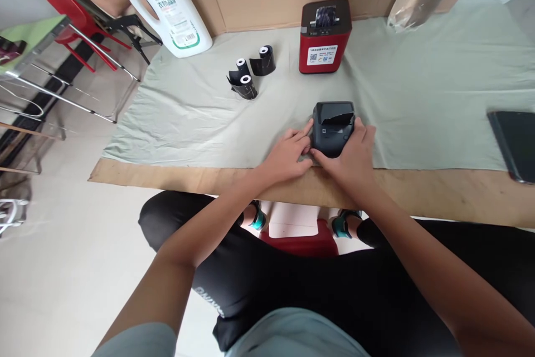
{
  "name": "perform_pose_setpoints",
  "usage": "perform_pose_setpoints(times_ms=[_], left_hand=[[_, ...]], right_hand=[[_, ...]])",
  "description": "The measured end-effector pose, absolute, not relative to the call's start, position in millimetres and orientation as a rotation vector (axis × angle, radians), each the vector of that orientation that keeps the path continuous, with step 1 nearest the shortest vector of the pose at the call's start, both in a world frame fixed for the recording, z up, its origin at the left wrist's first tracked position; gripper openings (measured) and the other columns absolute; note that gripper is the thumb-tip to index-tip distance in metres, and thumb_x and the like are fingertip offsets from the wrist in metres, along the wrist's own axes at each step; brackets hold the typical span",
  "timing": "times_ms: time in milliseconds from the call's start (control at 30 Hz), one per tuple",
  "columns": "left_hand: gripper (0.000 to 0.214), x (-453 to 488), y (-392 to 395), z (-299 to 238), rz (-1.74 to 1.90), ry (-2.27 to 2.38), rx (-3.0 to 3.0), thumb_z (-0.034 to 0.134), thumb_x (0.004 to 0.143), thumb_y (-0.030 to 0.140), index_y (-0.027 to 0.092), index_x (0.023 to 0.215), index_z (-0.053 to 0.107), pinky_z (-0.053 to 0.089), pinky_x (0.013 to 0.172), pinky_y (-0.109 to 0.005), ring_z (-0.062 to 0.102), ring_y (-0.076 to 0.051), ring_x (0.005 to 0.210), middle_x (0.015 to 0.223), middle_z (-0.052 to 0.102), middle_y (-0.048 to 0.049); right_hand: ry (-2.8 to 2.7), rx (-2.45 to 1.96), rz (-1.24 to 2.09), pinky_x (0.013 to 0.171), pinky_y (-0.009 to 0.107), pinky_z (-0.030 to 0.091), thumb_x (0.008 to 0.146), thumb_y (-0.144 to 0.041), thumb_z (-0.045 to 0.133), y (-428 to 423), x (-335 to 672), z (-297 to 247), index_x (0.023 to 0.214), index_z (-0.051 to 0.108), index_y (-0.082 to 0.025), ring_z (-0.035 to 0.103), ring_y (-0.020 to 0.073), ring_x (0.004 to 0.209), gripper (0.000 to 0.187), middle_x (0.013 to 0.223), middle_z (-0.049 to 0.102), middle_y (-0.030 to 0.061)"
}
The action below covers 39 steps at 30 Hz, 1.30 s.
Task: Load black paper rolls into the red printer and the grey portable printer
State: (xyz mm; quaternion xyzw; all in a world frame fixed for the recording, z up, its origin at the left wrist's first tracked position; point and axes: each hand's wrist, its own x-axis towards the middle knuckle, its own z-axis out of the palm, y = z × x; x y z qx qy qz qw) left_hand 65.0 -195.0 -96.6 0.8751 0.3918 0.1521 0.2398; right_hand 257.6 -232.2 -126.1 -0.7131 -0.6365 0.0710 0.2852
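A boxy black device with rounded corners — a glossy panel across its top, small pale markings below — sits on the desk, near the front edge

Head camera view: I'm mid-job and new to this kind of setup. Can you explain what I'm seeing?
There is no machine arm here, just a person's two bare hands. The single picture comes from a camera worn on the head, looking forward and down, so the lap shows at the bottom.

The hands are at a small black device: the right hand grips it around its right side and near edge, and the left hand touches its left side.

On the pale green cloth are also a red-and-black box with a white label, three black rolls with white cores, a white jug and, far right, a phone.
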Motion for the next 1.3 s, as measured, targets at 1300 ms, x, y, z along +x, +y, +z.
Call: perform_pose_setpoints(times_ms=[1300], left_hand=[[0.021, 62.7, -192.3, -97.7, 0.604, 1.115, 2.407, 0.056, 0.079, 0.011, 0.022, 0.097, 0.060, 0.050, 0.108, -0.047, 0.059, -0.026, 0.107, 0.148, 0.065, -0.0084]], right_hand=[[-1.601, -1.782, 0.220, 0.118, 0.067, 0.034, 0.086, -0.063, 0.064, -237.1, 259.1, -122.7, 0.159, 0.035, -0.012, 0.034, 0.0439, 0.145, 0.093, 0.149, 0.035, 0.0253]])
